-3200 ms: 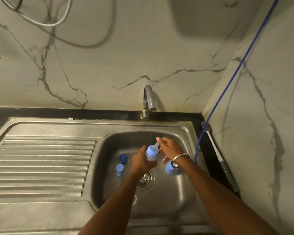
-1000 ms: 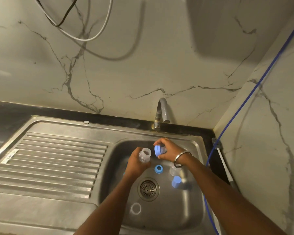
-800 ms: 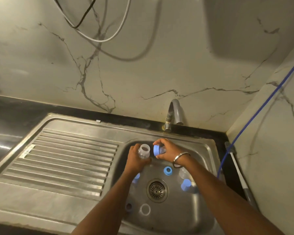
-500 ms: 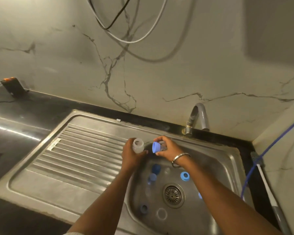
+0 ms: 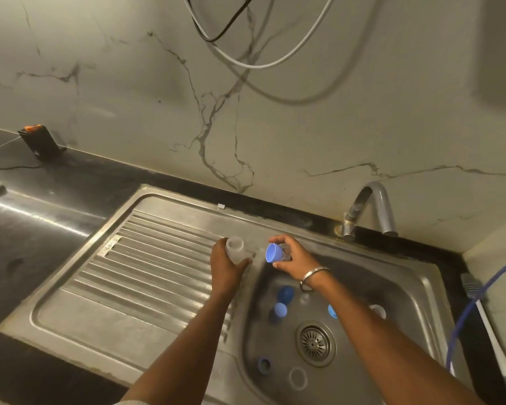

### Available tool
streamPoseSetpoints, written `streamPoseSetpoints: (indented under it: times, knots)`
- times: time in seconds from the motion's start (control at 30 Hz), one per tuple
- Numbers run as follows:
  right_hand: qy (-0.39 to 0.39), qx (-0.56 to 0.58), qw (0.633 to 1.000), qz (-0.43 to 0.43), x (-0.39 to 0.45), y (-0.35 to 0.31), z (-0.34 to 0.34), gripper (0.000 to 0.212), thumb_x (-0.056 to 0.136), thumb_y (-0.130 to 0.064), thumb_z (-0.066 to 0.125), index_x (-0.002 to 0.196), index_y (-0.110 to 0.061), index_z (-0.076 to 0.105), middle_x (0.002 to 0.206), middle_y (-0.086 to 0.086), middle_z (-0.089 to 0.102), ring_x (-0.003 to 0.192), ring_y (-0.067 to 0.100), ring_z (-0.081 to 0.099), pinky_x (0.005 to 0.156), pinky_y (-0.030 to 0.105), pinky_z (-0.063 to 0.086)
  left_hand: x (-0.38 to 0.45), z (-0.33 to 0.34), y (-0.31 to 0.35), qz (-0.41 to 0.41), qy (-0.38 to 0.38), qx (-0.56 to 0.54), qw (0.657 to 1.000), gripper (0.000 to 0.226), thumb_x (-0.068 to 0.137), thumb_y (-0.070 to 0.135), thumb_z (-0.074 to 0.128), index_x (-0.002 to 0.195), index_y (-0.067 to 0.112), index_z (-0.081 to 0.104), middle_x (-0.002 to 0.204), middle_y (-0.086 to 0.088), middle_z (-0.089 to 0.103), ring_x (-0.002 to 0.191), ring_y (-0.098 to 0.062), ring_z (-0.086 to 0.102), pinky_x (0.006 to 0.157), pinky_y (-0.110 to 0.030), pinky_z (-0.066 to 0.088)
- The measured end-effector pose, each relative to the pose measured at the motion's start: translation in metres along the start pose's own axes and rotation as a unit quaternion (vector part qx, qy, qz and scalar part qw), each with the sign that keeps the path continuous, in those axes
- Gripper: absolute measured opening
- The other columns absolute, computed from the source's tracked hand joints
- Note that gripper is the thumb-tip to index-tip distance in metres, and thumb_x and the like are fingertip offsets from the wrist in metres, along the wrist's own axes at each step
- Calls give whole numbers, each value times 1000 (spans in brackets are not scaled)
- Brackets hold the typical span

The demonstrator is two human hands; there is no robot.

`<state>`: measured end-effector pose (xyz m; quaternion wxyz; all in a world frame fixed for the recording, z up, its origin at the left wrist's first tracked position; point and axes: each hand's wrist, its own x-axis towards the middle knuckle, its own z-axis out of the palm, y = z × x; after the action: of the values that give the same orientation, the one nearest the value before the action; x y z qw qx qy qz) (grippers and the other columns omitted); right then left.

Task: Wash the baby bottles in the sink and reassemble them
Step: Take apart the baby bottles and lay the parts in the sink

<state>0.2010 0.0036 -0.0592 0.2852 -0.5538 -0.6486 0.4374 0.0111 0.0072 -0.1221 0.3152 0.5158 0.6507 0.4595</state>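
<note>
Clear plastic bottle body [image 5: 235, 252], mouth up, sits in the left hand [image 5: 227, 268] grip above the drainboard's [image 5: 146, 267] inner edge; the right hand [image 5: 292, 260] pinches the blue collar [image 5: 273, 253] beside it, likely separated for washing.

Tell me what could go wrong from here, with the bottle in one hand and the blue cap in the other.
1. The left hand holds the open bottle over the ribbed drainboard; set down there, it might tip.
2. The cap in the right hand could slip into the basin.
3. Loose parts near the drain could be missed.
</note>
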Motion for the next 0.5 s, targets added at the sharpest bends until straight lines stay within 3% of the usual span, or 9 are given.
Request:
streamPoseSetpoints:
  times: [0.13,0.33,0.5]
  knots:
    - [16,0,1000,-2,4,3,1,46,82,1,67,119,-22,51,120,-4,54,103,2,54,75,0,44,-2,1,-5,-30,-6,-11,999,66,64,20,88,112,28,44,110,5,51,99,-14,53,84,-25,45]
    - [34,5,999,-11,1,4,-2,46,79,5,67,114,-22,52,118,-1,55,103,2,54,78,0,42,-11,-4,-2,-31,14,-5,999,62,57,17,90,105,18,51,101,-3,58,89,-18,58,77,-33,50]
    - [40,16,999,-22,-13,9,-13,46,78,5,69,113,-21,53,117,0,56,102,5,55,80,1,43,-36,2,16,-123,92,132,979,75,63,14,86,125,1,46,125,-19,47,118,-37,44,99,-46,40]
